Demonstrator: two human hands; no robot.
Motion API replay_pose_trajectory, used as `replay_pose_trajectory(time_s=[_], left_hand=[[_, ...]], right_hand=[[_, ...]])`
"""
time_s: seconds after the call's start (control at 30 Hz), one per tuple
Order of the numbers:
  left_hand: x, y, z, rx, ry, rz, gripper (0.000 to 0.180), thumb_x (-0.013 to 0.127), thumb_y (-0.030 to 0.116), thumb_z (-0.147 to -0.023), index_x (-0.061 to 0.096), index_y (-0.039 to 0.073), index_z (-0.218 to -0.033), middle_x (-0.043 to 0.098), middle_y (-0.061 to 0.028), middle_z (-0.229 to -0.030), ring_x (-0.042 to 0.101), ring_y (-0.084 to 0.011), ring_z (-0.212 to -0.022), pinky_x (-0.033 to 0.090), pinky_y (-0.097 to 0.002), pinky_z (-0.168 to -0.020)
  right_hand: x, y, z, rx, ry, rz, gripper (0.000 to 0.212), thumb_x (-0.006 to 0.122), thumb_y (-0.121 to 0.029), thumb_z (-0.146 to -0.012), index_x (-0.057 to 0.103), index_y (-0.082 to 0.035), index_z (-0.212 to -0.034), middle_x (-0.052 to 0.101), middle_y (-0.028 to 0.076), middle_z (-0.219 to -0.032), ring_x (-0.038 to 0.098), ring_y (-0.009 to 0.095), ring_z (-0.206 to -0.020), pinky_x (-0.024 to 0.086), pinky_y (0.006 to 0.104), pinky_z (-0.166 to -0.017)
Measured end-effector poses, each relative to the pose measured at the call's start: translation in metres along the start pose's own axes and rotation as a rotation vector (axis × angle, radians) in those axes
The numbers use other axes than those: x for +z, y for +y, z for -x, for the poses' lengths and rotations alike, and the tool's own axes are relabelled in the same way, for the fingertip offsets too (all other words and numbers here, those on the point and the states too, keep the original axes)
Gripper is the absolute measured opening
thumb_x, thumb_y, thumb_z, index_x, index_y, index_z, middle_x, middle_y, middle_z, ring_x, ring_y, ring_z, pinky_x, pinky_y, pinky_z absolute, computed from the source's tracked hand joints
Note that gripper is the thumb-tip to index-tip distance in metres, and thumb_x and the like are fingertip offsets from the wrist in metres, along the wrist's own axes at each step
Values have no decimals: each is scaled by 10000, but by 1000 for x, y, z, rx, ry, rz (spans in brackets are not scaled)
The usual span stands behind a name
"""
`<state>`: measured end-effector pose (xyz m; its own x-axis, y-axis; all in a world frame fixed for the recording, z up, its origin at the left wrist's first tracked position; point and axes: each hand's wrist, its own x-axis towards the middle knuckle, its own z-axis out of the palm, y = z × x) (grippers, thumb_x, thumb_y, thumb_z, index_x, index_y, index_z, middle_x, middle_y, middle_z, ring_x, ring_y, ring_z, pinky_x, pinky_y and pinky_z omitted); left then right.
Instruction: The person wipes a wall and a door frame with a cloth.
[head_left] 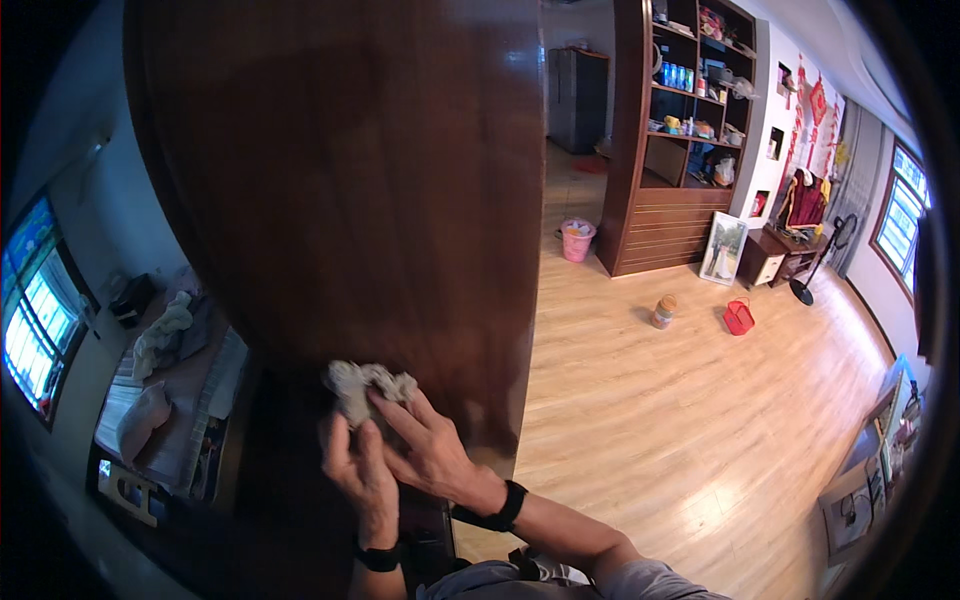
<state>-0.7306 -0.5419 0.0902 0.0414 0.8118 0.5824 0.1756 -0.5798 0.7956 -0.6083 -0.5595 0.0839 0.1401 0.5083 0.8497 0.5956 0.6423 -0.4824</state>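
Note:
A crumpled pale grey cloth [352,388] is bunched up between my two hands, in front of a tall dark brown wooden panel [350,200]. My left hand [362,475] grips its lower left part from below. From the right, my right hand [428,442] closes its fingers on the cloth's right side. Both wrists wear black bands. Whether the cloth touches the wood, I cannot tell.
Beyond the panel's right edge, a wood floor holds a jar [664,311], a red basket [738,317] and a pink bin [577,240]. Behind them stand a shelf unit [640,210], a framed picture [723,248] and a fan [803,291]. To the left lies a bed [180,400].

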Motion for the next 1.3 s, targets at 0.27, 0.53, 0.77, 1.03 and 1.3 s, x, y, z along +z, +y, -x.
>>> replay_pose_trajectory(time_s=[0.27, 0.53, 0.77, 1.03, 1.3], left_hand=[[-9, 44, -44, 153, 84, 33, 532, 505, 279, -1118, 518, -83, -1508, 625, -240, -1440, 617, -292, -1276, 485, -402, -1075], [-5, -10, 8, -133, 43, 197, 515, 475, 281, -1135, 512, -64, -1516, 593, -233, -1473, 603, -308, -1311, 491, -407, -1092], [-19, 52, -61, 93, 104, 133, 547, 525, 308, -1128, 504, -71, -1521, 622, -232, -1438, 631, -286, -1268, 521, -394, -1048], [-18, -12, 9, -181, 78, 188, 569, 507, 351, -1124, 488, -32, -1545, 573, -224, -1497, 588, -315, -1341, 486, -413, -1107], [-27, 47, -51, 4, 111, 146, 549, 512, 343, -1131, 505, -12, -1549, 604, -210, -1474, 613, -283, -1307, 505, -388, -1079]], right_hand=[[-7, -34, -67, -95, 104, -48, 564, 755, -163, -947, 592, -11, -1466, 554, 175, -1053, 624, 304, -742, 554, 384, -601], [16, -8, 6, 98, -59, 1, 545, 762, -160, -956, 604, -23, -1460, 577, 174, -1108, 674, 298, -793, 583, 366, -633], [-2, -47, -84, -104, 84, -61, 576, 744, -87, -940, 582, -2, -1486, 555, 153, -1083, 604, 223, -784, 551, 324, -617], [28, -17, -2, -40, -3, 31, 539, 758, -154, -954, 613, -62, -1465, 545, 161, -1053, 607, 248, -690, 546, 346, -558], [16, -42, -76, -190, 88, -22, 501, 728, -128, -976, 609, -9, -1448, 511, 139, -987, 555, 198, -665, 499, 327, -509]])
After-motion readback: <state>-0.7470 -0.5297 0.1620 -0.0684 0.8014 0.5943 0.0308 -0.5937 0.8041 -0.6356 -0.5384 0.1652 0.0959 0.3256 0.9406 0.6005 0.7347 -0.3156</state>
